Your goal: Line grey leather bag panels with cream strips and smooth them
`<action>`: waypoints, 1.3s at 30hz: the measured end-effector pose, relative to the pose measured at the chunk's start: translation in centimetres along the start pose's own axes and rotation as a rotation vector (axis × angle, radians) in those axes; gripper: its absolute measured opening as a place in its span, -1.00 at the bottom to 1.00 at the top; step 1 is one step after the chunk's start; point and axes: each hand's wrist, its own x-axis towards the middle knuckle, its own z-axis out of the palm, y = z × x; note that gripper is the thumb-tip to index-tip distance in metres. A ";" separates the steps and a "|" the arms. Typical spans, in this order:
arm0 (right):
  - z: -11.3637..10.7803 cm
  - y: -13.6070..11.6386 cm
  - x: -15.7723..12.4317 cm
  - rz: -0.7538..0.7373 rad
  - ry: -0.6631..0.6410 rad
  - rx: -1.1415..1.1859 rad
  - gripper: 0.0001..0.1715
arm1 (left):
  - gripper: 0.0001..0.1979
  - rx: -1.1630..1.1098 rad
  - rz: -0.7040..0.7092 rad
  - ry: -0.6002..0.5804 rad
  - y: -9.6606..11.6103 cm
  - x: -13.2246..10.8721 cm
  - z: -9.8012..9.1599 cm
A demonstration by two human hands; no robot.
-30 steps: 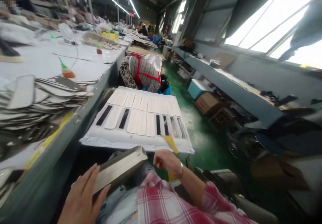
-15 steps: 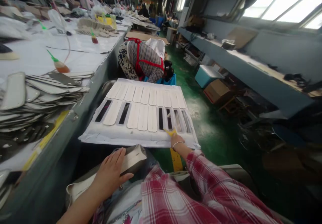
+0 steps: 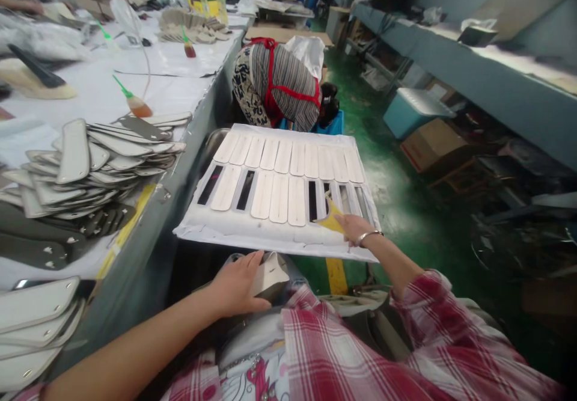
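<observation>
A white-covered board (image 3: 265, 232) lies before me with two rows of cream oblong pieces (image 3: 278, 198) on it. Several spots in the near row show dark strips (image 3: 246, 190) or greyish, see-through-looking ones instead. My right hand (image 3: 354, 226), a bangle at its wrist, is closed around a flat yellow pointed piece (image 3: 332, 216) over the board's near right part. My left hand (image 3: 238, 284) lies with fingers stretched and thumb apart on a cream-and-grey folded piece (image 3: 271, 278) at my lap. How far that piece extends beneath the hand is hidden.
On the left bench, stacked cream-and-grey pieces (image 3: 74, 151) stand near a green-nozzled bottle (image 3: 137, 105). Beyond the board a person (image 3: 283, 82) bends over a blue container (image 3: 332, 123). Right of the aisle are a cooler box (image 3: 417, 112) and a cardboard box (image 3: 433, 145).
My right hand has moved the yellow piece slightly up and right over the board. My left hand stays on the folded piece. The whole view has shifted as my head turned left and down.
</observation>
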 end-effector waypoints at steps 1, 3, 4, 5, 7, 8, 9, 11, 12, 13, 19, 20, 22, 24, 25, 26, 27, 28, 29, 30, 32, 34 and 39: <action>0.0 -0.6 -0.9 -0.023 -0.061 0.022 -0.36 | -0.03 -0.092 0.048 -0.063 -0.5 0.4 -0.7; 0.3 -2.3 -2.7 -0.119 -0.286 0.035 -0.33 | -0.05 -0.300 0.147 -0.213 -1.6 1.7 -2.1; 0.3 -3.2 -3.5 -0.191 -0.419 0.028 -0.35 | -0.08 -0.405 0.190 -0.294 -2.1 2.6 -2.6; 0.3 -4.2 -4.2 -0.265 -0.550 0.008 -0.38 | -0.11 -0.506 0.227 -0.370 -2.6 3.4 -2.9; 0.1 -6.0 -4.8 -0.395 -0.729 -0.059 -0.42 | -0.21 -0.684 0.295 -0.474 -3.4 5.1 -2.7; 0.0 -6.8 -4.9 -0.440 -0.747 -0.098 -0.43 | -0.27 -0.758 0.331 -0.495 -3.8 5.8 -2.4; -0.1 -7.4 -4.8 -0.480 -0.743 -0.138 -0.44 | -0.33 -0.814 0.359 -0.495 -4.1 6.3 -1.9; 0.0 -8.4 -4.5 -0.580 -0.700 -0.211 -0.48 | -0.41 -0.841 0.367 -0.458 -4.8 6.9 -0.9; 0.2 -8.8 -4.2 -0.636 -0.666 -0.243 -0.52 | -0.42 -0.820 0.350 -0.438 -5.2 7.0 -0.4; 0.5 -9.1 -4.1 -0.686 -0.635 -0.270 -0.55 | -0.43 -0.790 0.334 -0.425 -5.6 7.1 0.1; 3.5 -11.9 -4.3 -0.742 -0.409 -0.428 -0.56 | -0.36 -0.807 0.304 -0.436 -7.3 7.1 2.1; 4.0 -12.5 -4.5 -0.733 -0.363 -0.461 -0.51 | -0.35 -0.843 0.287 -0.440 -7.3 7.2 2.4; 4.8 -13.6 -5.0 -0.724 -0.286 -0.506 -0.44 | -0.31 -0.908 0.279 -0.453 -7.2 7.2 2.8; 5.3 -14.4 -5.5 -0.734 -0.225 -0.529 -0.42 | -0.28 -0.958 0.281 -0.473 -7.1 7.2 3.0; 5.4 -14.7 -5.7 -0.744 -0.198 -0.540 -0.41 | -0.26 -0.978 0.277 -0.485 -7.0 7.1 3.1; 5.5 -15.0 -5.8 -0.754 -0.176 -0.552 -0.40 | -0.25 -0.997 0.270 -0.492 -7.0 7.1 3.1; 5.5 -15.2 -5.9 -0.764 -0.157 -0.567 -0.38 | -0.24 -1.014 0.258 -0.500 -7.0 7.0 3.1; 5.5 -15.4 -6.0 -0.777 -0.144 -0.582 -0.37 | -0.23 -1.030 0.243 -0.508 -7.0 7.0 3.1; 5.5 -15.5 -6.1 -0.795 -0.136 -0.594 -0.36 | -0.23 -1.044 0.229 -0.517 -6.9 6.9 3.1; 5.5 -15.7 -6.1 -0.814 -0.134 -0.604 -0.35 | -0.24 -1.060 0.221 -0.524 -6.9 6.9 3.1; 5.5 -16.0 -6.1 -0.846 -0.146 -0.620 -0.35 | -0.25 -1.112 0.218 -0.549 -6.7 6.8 3.0; 5.5 -16.2 -6.1 -0.863 -0.157 -0.634 -0.36 | -0.22 -1.203 0.209 -0.599 -6.5 6.7 2.9; 5.5 -16.4 -5.9 -0.901 -0.178 -0.676 -0.37 | 0.06 -1.347 0.059 -0.671 -6.4 6.5 3.4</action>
